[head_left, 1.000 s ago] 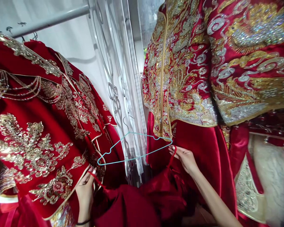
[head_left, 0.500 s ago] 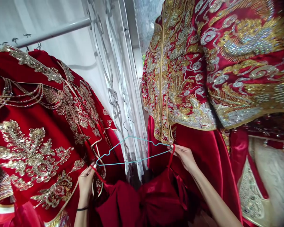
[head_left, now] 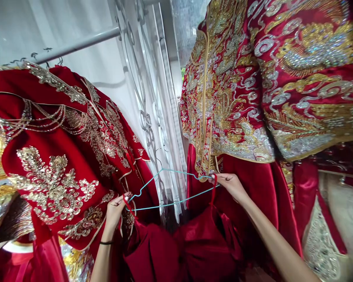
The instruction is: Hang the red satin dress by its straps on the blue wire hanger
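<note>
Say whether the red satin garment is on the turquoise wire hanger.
On: red strap loops sit on both turquoise wire hanger ends, pinched by left hand and right hand.

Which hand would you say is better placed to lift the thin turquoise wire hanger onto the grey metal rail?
Probably the left hand: it grips the thin turquoise wire hanger at the end below the grey metal rail. The right hand holds the far end, beside the embroidered red jacket.
</note>
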`<move>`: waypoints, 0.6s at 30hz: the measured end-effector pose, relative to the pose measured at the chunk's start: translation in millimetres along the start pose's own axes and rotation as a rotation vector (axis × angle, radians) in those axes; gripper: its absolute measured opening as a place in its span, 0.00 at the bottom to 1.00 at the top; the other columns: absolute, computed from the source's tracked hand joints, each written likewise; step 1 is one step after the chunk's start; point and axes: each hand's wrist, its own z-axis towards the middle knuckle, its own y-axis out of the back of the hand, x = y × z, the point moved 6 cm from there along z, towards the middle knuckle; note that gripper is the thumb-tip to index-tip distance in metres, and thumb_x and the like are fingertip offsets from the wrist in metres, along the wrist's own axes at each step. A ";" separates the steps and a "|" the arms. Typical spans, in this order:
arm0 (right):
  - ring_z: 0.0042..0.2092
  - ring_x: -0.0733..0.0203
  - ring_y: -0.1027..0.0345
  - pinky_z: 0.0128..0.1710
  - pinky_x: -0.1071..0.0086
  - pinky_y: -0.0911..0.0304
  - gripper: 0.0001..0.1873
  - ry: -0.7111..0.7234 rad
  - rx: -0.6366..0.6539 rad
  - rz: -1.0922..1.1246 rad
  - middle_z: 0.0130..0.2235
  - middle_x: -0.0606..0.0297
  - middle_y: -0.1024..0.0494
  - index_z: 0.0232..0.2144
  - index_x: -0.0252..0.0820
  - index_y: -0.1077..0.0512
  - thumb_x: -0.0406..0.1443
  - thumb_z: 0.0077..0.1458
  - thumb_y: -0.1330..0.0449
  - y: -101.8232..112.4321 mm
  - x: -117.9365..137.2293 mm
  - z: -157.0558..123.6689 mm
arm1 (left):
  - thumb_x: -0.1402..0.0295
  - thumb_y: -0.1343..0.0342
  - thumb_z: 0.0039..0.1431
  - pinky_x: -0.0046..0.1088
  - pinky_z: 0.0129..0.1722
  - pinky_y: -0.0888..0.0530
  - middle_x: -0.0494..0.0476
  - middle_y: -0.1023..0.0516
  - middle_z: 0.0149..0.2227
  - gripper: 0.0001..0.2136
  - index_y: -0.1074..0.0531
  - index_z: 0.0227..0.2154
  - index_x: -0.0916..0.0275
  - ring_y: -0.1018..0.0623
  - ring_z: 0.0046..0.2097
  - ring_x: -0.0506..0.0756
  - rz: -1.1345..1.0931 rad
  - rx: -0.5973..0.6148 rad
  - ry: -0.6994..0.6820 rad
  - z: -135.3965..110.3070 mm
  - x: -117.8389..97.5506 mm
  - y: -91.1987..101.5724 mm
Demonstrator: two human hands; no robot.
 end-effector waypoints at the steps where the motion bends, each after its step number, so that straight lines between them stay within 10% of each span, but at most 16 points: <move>1: 0.31 0.51 0.27 0.36 0.61 0.34 0.21 0.000 0.016 -0.017 0.26 0.56 0.21 0.24 0.38 0.22 0.50 0.35 0.35 -0.4 1.4 -1.9 | 0.56 0.36 0.36 0.39 0.46 0.27 0.63 0.20 0.36 0.22 0.23 0.34 0.66 0.22 0.41 0.60 0.008 0.000 0.000 -4.2 -0.7 -1.5; 18: 0.20 0.67 0.43 0.23 0.71 0.46 0.22 0.073 0.397 -0.284 0.18 0.66 0.28 0.22 0.36 0.23 0.52 0.40 0.40 -19.4 46.8 13.5 | 0.57 0.36 0.34 0.22 0.18 0.35 0.55 0.23 0.21 0.20 0.22 0.30 0.66 0.33 0.19 0.47 0.190 0.149 0.043 -12.7 -54.5 -23.2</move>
